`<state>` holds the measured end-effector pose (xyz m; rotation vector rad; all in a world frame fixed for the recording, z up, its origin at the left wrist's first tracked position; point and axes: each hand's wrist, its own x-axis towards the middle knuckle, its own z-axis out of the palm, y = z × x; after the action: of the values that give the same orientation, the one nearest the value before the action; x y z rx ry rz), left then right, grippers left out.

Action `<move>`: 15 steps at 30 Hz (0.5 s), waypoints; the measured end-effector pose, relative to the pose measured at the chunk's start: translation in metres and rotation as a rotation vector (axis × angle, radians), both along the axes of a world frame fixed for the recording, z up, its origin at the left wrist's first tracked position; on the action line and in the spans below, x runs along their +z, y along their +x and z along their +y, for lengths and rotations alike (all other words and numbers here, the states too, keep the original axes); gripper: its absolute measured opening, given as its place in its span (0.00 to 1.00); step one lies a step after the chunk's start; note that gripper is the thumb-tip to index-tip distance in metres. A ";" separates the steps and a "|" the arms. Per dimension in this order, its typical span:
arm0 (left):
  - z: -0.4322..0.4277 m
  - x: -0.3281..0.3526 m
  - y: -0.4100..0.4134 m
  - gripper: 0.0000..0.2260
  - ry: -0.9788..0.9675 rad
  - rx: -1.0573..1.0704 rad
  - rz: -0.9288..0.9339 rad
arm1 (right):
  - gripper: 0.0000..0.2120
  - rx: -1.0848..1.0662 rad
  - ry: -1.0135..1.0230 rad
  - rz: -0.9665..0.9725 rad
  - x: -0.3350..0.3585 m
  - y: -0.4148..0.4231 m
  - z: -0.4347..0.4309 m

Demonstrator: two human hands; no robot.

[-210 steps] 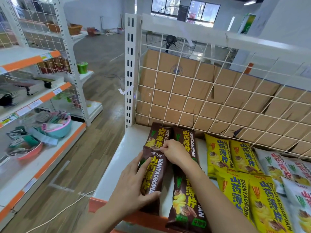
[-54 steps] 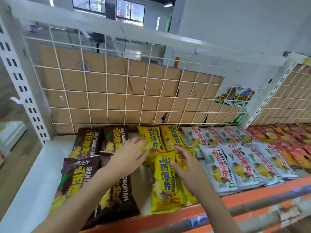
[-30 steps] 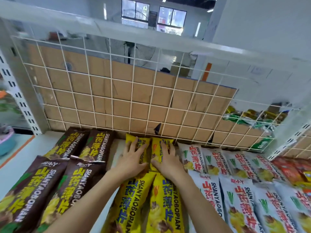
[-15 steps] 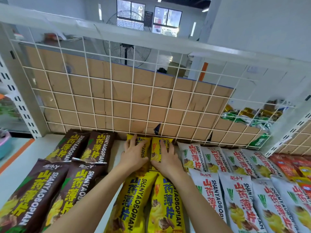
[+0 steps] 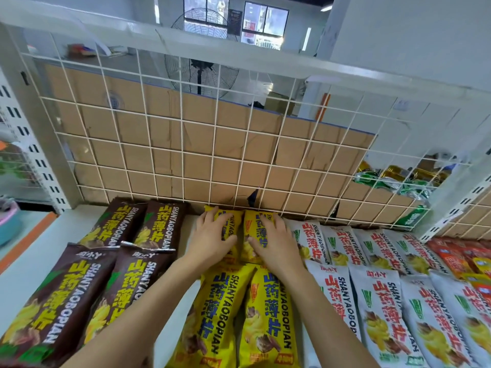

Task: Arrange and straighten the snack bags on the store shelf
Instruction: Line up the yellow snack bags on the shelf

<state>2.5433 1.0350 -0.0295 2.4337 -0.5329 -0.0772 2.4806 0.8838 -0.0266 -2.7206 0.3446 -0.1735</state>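
Snack bags lie flat in rows on the white shelf [image 5: 26, 261]. Brown bags [image 5: 106, 282] fill the left, yellow bags [image 5: 225, 309] the middle, white bags [image 5: 372, 301] the right. My left hand [image 5: 212, 240] lies flat, fingers spread, on the rear left yellow bag [image 5: 227, 221]. My right hand [image 5: 273, 241] presses flat on the rear right yellow bag [image 5: 256, 227]. Both rear bags sit against the wire grid. My palms hide most of them. Two front yellow bags lie below my wrists.
A white wire grid [image 5: 186, 144] backed by cardboard closes the shelf's rear. Red bags [image 5: 462, 258] lie at the far right. Green and gold packets [image 5: 398, 179] sit behind the grid. A perforated upright [image 5: 34, 155] stands at the left. A fan [image 5: 200, 70] stands beyond.
My hands went from the brown bags to the yellow ones, then slid onto the two rear yellow bags. Over the last second they stay pressed there, barely shifting.
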 end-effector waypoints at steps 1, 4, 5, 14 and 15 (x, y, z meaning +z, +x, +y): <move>0.006 0.002 -0.007 0.25 -0.022 -0.007 -0.034 | 0.26 0.034 0.029 -0.060 0.003 -0.003 0.000; 0.023 0.002 -0.037 0.25 -0.067 -0.040 -0.090 | 0.15 0.179 0.084 -0.111 0.015 -0.012 0.002; 0.028 0.000 -0.049 0.27 -0.061 -0.056 -0.092 | 0.16 0.224 0.077 -0.075 0.017 -0.014 0.004; 0.048 -0.021 -0.116 0.45 0.075 -0.073 -0.080 | 0.16 0.351 -0.047 0.233 0.013 -0.009 0.025; 0.048 -0.021 -0.119 0.45 0.071 -0.061 -0.072 | 0.14 0.346 -0.021 0.224 0.012 -0.009 0.025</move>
<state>2.4244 1.0833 -0.0506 2.4965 -0.6474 -0.0350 2.4719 0.9090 -0.0145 -2.7726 -0.0716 0.2253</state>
